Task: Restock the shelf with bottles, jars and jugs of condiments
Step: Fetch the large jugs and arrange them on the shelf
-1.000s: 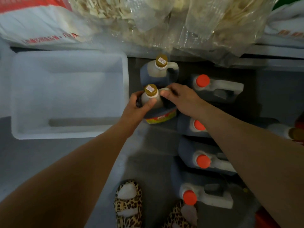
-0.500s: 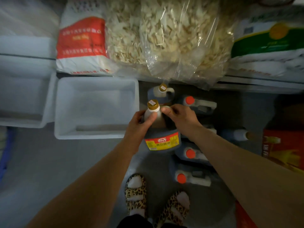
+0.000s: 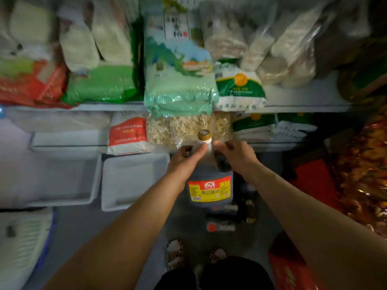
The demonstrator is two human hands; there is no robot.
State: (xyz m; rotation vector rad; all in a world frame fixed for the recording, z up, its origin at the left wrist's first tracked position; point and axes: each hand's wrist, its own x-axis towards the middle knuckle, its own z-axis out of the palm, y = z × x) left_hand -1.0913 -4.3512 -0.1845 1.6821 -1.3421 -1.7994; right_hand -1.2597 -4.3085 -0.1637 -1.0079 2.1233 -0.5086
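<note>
I hold a large dark jug of soy sauce (image 3: 210, 186) with a gold cap and a red and yellow label, lifted off the floor in front of the shelf. My left hand (image 3: 184, 162) grips its shoulder and neck from the left. My right hand (image 3: 235, 156) grips the handle on its right side. Below the jug, more jugs with orange caps (image 3: 221, 227) lie on the grey floor, partly hidden by the raised jug.
Shelf boards (image 3: 303, 106) carry bags of grain, flour and dried goods. Two white plastic bins (image 3: 134, 181) sit low at the left. Red and gold boxes (image 3: 314, 183) stand at the right. My sandalled feet (image 3: 176, 254) are on the floor below.
Both hands have lifted the gold-capped jug up from the floor and away from the other jugs. The view has risen and now takes in the upper shelves.
</note>
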